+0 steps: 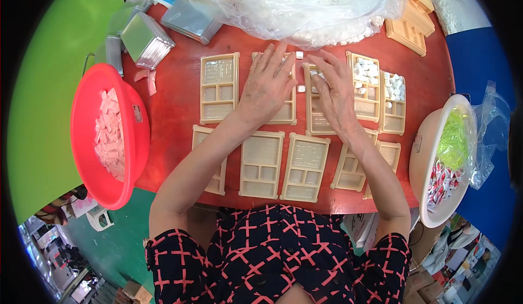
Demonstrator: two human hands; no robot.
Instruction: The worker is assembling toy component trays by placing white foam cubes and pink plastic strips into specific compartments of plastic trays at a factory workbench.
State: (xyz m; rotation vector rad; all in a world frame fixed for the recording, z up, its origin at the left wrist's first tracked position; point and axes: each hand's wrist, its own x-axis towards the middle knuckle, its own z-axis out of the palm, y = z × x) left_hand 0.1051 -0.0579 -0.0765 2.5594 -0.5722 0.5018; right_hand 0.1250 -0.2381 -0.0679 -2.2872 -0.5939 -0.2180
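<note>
Head view, looking down past a dark top with pink crosses onto a red table. Nearest is a row of five cream compartment trays, some partly under the forearms; no white pieces show in them. To the left stands a red basin of pink packets, to the right a white basin of green and red packets. Beyond, in the far row of trays, the left hand is palm down over the second from the left, fingers spread. The right hand bends over the third, where white pieces lie; whether it pinches one, I cannot tell. Two loose pieces sit between the hands. The two rightmost far trays hold heaps, so their white portion looks done; the third seems part-way, most others unfilled. Farthest is a clear bag of more white pieces.
</note>
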